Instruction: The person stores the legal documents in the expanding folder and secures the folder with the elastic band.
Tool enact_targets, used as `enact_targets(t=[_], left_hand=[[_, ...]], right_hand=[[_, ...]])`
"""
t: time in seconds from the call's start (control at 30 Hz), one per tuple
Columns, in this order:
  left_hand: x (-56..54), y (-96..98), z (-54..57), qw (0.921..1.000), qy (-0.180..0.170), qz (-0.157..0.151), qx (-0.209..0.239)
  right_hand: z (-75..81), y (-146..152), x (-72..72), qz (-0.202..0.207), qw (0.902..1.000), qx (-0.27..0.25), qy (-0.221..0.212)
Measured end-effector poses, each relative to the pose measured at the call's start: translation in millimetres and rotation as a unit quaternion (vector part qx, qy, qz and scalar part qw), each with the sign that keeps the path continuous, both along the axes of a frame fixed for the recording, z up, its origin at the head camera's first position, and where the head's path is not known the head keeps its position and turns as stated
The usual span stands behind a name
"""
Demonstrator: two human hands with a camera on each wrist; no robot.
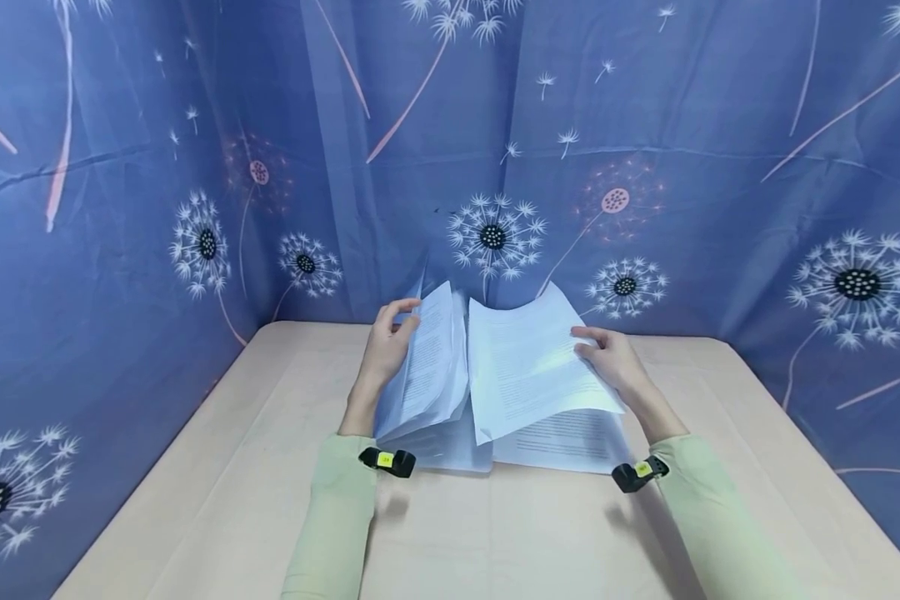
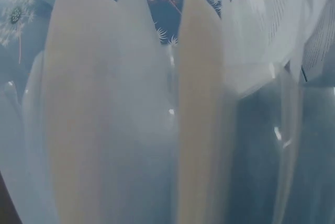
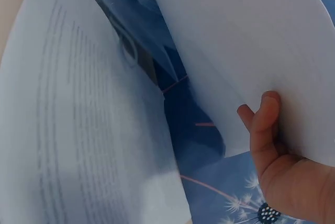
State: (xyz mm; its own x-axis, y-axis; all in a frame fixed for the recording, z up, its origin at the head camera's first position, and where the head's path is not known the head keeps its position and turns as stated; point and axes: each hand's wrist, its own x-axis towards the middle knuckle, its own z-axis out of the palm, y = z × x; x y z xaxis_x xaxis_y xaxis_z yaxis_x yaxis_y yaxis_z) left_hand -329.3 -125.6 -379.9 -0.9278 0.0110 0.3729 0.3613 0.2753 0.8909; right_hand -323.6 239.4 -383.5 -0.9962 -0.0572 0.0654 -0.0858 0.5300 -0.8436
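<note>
A folder with clear plastic sleeves (image 2: 261,145) and printed pages lies spread open on the table. My left hand (image 1: 387,343) holds a raised bundle of its leaves (image 1: 429,358) upright at the left, thumb and fingers at their outer edge. In the left wrist view the sleeves fill the picture and hide that hand. On the other side, my right hand (image 1: 613,360) pinches a loose printed sheet (image 1: 528,367) by its right edge. The sheet bows and stands raised over the lower right page (image 1: 570,442). The right wrist view shows the right thumb (image 3: 268,111) against the sheet's plain side.
The table (image 1: 217,475) has a pale cover. A blue curtain (image 1: 412,200) with dandelion prints hangs close behind it and along both sides. Each wrist wears a black strap with a camera (image 1: 397,463).
</note>
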Motion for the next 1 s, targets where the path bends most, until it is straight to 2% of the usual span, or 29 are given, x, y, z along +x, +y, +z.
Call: enact_targets(t=[0.3, 0.5, 0.67, 1.0], left_hand=[[1.3, 2.4, 1.7, 1.0000, -0.004, 0.007, 0.002], [0.8, 3.4, 1.7, 1.0000, -0.005, 0.002, 0.001], [-0.4, 4.6, 1.3, 0.9999, -0.005, 0.008, 0.006], [-0.2, 6.6, 1.9, 0.9996, -0.013, 0.025, -0.002]], right_hand=[[26.2, -6, -1.1, 0.006, 0.9998, -0.002, -0.017], [35.2, -14, -2.9, 0.008, 0.9994, -0.013, -0.031], [31.1, -24, -4.3, 0.006, 0.9998, -0.011, -0.015], [10.5, -43, -5.8, -0.018, 0.9993, -0.025, 0.022]])
